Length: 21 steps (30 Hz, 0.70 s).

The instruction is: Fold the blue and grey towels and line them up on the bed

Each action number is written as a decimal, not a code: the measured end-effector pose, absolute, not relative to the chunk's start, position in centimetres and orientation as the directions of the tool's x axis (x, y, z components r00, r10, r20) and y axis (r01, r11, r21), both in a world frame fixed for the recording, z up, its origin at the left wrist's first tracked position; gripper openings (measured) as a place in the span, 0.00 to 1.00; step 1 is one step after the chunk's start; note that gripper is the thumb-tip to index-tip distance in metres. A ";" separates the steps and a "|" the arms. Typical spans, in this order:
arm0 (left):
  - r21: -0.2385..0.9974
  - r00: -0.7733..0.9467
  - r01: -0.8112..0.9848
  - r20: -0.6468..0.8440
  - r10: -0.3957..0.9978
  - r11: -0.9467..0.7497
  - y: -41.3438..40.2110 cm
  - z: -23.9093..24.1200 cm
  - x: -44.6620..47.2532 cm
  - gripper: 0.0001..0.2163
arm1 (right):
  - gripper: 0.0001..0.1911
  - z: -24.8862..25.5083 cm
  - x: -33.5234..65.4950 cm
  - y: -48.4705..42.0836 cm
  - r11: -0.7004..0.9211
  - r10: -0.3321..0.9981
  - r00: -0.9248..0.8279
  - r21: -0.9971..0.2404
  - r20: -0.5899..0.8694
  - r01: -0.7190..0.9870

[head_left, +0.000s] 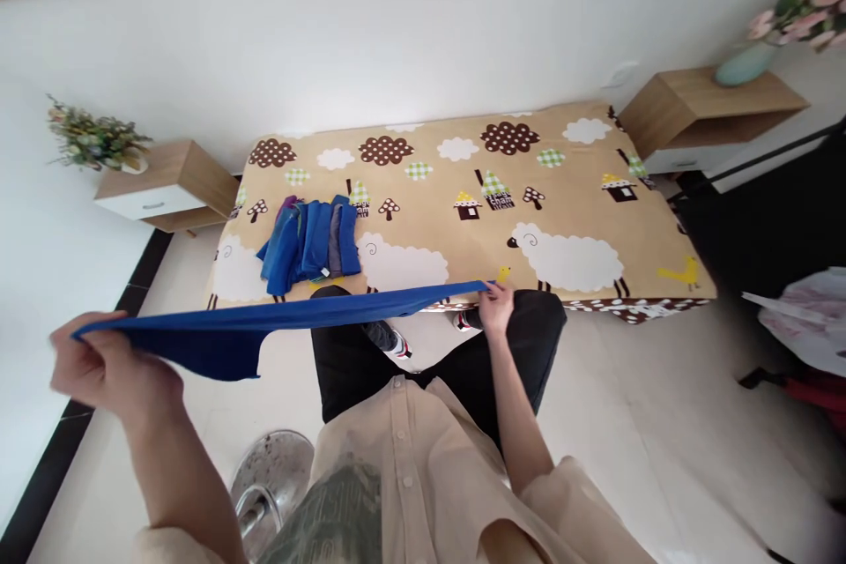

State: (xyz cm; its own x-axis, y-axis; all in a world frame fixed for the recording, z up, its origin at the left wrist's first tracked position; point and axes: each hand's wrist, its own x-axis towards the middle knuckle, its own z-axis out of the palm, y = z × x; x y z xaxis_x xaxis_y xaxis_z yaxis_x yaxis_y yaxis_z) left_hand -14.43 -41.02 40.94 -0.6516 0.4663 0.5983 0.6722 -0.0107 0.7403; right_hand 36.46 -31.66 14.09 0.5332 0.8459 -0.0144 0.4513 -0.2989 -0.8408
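Observation:
A blue garment point(278, 314) is stretched nearly level between my two hands, above my lap and the near edge of the bed. My left hand point(109, 361), off to the left, is closed on one end, and a darker flap of the fabric hangs below it. The other end is pinched in my right hand point(495, 308), over my right knee. The garment's exact kind cannot be made out. Beyond it, a row of folded blue clothes point(317, 238) lies on the left part of the bed, with a little purple and grey showing among them.
The low bed point(476, 247) has a beige cover with sheep and clouds. Wooden nightstands, one on the left point(165, 194) and one on the right point(693, 106), flank it, each holding flowers. A round metal stool base point(274, 467) stands on the floor; a dark chair-like object is at right.

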 end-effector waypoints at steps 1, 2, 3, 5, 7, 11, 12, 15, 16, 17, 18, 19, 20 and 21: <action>0.764 -0.672 0.641 0.604 0.427 -0.073 -40.3 41.0 -14.5 0.24 | 0.13 15.1 38.0 -31.1 -0.254 0.851 0.523 -0.832 0.051 0.493; 0.788 -0.687 0.602 0.593 0.419 -0.128 -39.4 41.0 -14.6 0.22 | 0.13 16.3 39.7 -30.5 -0.184 0.862 0.490 -0.818 0.131 0.545; 0.809 -0.688 0.565 0.570 0.450 -0.160 -38.4 40.9 -14.6 0.20 | 0.13 17.5 41.6 -29.7 -0.110 0.871 0.446 -0.804 0.205 0.584; 0.830 -0.644 0.531 0.526 0.556 -0.170 -36.0 40.8 -14.7 0.16 | 0.15 20.4 45.5 -28.1 -0.039 0.891 0.376 -0.781 0.255 0.623; 0.830 -0.584 0.523 0.515 0.627 -0.195 -33.3 40.6 -14.5 0.12 | 0.15 23.7 49.3 -26.6 -0.069 0.883 0.379 -0.721 0.278 0.690; 0.866 -0.519 0.454 0.449 0.727 -0.211 -28.5 39.9 -13.2 0.11 | 0.16 29.6 54.9 -25.4 -0.091 0.888 0.346 -0.623 0.302 0.777; 0.871 -0.509 0.452 0.428 0.746 -0.192 -27.5 39.5 -12.7 0.13 | 0.16 30.6 55.9 -25.6 -0.107 0.885 0.354 -0.608 0.302 0.787; 0.868 -0.432 0.473 0.381 0.818 -0.154 -25.7 38.2 -11.3 0.18 | 0.14 32.2 58.3 -26.6 -0.198 0.841 0.428 -0.548 0.331 0.813; 0.872 -0.391 0.464 0.360 0.847 -0.156 -25.4 37.7 -10.9 0.18 | 0.12 32.4 58.9 -27.1 -0.234 0.824 0.458 -0.537 0.333 0.811; 0.883 -0.344 0.441 0.332 0.878 -0.161 -25.3 37.2 -10.5 0.19 | 0.11 32.4 59.5 -27.6 -0.272 0.809 0.493 -0.539 0.321 0.797; 0.898 -0.294 0.409 0.298 0.908 -0.162 -25.2 36.8 -10.1 0.20 | 0.11 32.4 60.0 -28.0 -0.307 0.796 0.528 -0.555 0.296 0.773; 0.913 -0.242 0.377 0.261 0.934 -0.157 -25.3 36.4 -9.7 0.22 | 0.10 32.4 60.5 -28.5 -0.331 0.785 0.559 -0.583 0.267 0.742; 0.926 -0.191 0.348 0.221 0.956 -0.145 -25.4 36.1 -9.4 0.24 | 0.10 32.3 61.0 -28.8 -0.339 0.779 0.580 -0.618 0.240 0.710; 0.939 -0.144 0.322 0.177 0.974 -0.123 -25.5 35.9 -9.1 0.25 | 0.11 32.2 61.5 -29.2 -0.333 0.774 0.592 -0.652 0.223 0.682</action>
State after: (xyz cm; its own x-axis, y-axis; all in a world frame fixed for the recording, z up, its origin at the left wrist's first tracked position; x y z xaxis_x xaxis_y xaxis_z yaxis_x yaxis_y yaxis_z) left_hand -9.11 -25.52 35.87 -0.1440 0.9736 0.1772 0.3217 -0.1232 0.9388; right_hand 61.53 -29.16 32.18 0.5921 0.7743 0.2234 0.6815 -0.3331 -0.6516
